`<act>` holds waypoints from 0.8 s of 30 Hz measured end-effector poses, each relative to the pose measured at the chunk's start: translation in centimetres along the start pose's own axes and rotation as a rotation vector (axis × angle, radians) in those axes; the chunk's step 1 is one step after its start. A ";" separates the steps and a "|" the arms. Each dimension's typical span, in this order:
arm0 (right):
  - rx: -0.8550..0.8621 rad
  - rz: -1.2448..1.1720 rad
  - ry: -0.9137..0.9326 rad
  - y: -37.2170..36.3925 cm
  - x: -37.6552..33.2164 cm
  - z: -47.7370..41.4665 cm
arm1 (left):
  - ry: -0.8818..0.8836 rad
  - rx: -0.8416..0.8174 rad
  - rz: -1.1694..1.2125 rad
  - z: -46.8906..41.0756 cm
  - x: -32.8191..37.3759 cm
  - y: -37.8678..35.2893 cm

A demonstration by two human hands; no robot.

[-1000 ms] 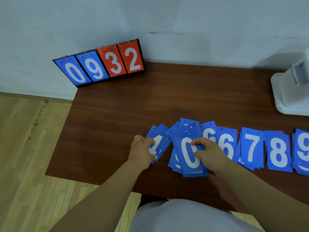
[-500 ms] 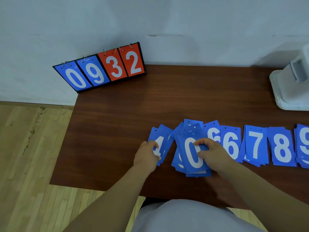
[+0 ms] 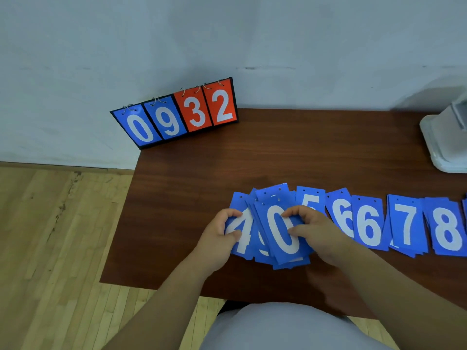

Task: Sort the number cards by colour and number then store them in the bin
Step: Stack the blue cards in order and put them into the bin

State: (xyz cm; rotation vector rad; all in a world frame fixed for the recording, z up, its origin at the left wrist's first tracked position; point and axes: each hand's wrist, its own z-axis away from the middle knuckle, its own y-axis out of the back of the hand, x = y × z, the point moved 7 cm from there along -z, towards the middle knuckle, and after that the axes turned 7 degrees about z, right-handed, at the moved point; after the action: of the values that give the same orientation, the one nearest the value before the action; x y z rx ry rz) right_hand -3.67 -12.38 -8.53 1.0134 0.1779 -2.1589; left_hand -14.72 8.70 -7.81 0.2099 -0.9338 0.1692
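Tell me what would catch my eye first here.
The row of blue cards with big white numbers, fanned along the near side of the table, stands out most. At its left end the left hand pinches a 4 card and the right hand grips a 0 card. At the table's far left corner a scoreboard reads 0 9 in blue and 3 2 in red.
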 end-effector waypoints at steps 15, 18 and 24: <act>0.258 -0.116 -0.048 1.2 2.7 2.3 | 0.044 -0.180 0.003 -2.6 1.3 -5.4; 0.407 -0.016 -0.093 5.0 4.4 3.5 | -0.013 -0.074 -0.258 -4.3 1.4 -7.0; 0.533 0.081 -0.144 12.6 7.1 5.2 | 0.072 0.095 -0.510 -7.2 0.9 -13.6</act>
State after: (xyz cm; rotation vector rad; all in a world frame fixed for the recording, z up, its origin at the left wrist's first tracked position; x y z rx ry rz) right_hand -1.43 -27.55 -7.88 1.1174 -0.5240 -2.2423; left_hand -5.47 -2.55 -12.67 0.5182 -0.7749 -0.2492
